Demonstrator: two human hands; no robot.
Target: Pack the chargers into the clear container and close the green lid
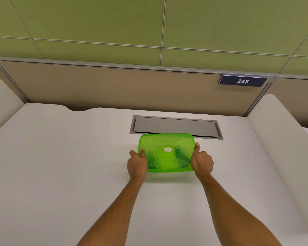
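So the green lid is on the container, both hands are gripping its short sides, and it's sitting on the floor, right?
Not quite: the head view shows the container on the white desk, not the floor. The green lid is on it, the left hand and right hand gripping its short sides.

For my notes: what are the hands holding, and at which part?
The left hand and right hand hold the green lid at its two short ends.

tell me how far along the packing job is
Done, it seems: the green lid sits on the container, and a dark plug and pale shapes, likely chargers, show through it. No chargers lie loose on the desk. In hand: the left hand and right hand grip the lid's two short sides, thumbs on top. Left: perhaps pressing the edges home; whether the lid has fully sealed cannot be told.
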